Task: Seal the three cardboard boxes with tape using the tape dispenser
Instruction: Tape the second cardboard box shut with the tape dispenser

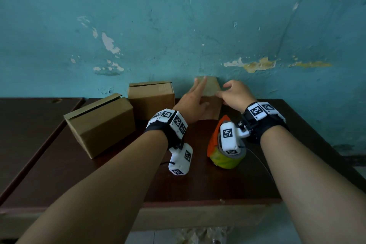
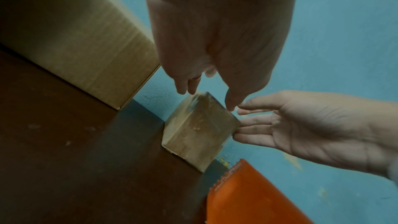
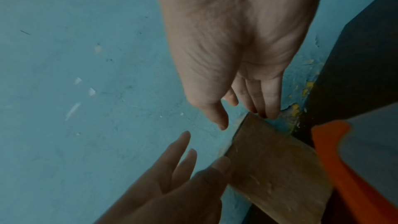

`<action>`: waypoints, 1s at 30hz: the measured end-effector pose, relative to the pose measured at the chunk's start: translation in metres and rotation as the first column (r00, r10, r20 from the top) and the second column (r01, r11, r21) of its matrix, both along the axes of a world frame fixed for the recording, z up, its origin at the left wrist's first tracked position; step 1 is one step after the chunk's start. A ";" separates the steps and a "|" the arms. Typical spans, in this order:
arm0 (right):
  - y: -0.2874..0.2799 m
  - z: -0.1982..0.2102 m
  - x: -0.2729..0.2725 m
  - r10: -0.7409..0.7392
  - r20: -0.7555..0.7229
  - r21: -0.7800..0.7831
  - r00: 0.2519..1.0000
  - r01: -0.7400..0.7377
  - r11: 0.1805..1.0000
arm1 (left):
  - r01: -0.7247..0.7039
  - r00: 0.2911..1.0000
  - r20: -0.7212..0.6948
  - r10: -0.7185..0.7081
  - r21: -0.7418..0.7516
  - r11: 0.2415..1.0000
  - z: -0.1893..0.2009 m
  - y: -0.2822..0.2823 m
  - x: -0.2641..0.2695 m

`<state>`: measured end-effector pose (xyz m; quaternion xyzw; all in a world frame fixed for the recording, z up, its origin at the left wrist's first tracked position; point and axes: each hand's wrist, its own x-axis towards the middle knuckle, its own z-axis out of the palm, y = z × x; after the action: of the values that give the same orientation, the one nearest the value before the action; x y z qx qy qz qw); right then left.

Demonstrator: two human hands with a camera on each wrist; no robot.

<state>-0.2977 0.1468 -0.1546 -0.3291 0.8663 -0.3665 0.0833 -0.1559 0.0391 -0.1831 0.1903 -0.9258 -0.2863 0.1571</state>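
Both forearms reach forward side by side, each wrist strapped with a marker-covered band. The left hand (image 1: pixel 193 103) lies with fingers straight and spread, palm down. The right hand (image 1: pixel 235 93) has its fingers extended and loosely bent, fingertips (image 3: pixel 270 113) pointing forward.

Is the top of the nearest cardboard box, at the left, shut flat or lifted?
Lifted: the nearest cardboard box has one top flap edge raised above the other, no tape visible.

Three plain tan cardboard boxes (image 1: pixel 99 125) (image 1: pixel 151 97) (image 1: pixel 211 89) sit on a dark reddish-brown table (image 1: pixel 198 184); the tape dispenser (image 1: pixel 214 136) is orange, its roll (image 1: pixel 225 159) yellow-green; the wall (image 1: pixel 178 16) is teal with white and yellow chips; the wrist bands (image 1: pixel 168 120) carry black-and-white square markers
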 end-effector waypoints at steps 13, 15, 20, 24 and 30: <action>-0.025 0.033 0.091 0.042 -0.211 -0.194 0.977 -0.083 0.978 | -0.190 0.975 -0.097 0.199 0.095 0.977 0.030 0.005 0.080; -0.029 0.035 0.112 0.085 -0.211 -0.158 0.974 -0.120 0.980 | -0.212 0.968 -0.109 0.224 0.111 0.971 0.036 0.004 0.098; -0.037 0.036 0.162 0.153 -0.184 -0.156 0.971 -0.183 0.971 | -0.270 0.948 -0.146 0.283 0.102 0.957 0.052 0.005 0.147; -0.041 0.037 0.200 0.208 -0.149 -0.137 0.967 -0.229 0.964 | -0.330 0.925 -0.179 0.335 0.057 0.942 0.062 0.005 0.191; -0.055 0.033 0.246 0.287 -0.084 -0.132 0.954 -0.297 0.946 | -0.436 0.883 -0.173 0.437 0.046 0.899 0.064 -0.010 0.248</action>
<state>-0.0521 0.0922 -0.1220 -0.4704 0.7816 -0.4007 0.0851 0.0922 0.0295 -0.1191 0.3674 -0.8405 -0.2623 0.2996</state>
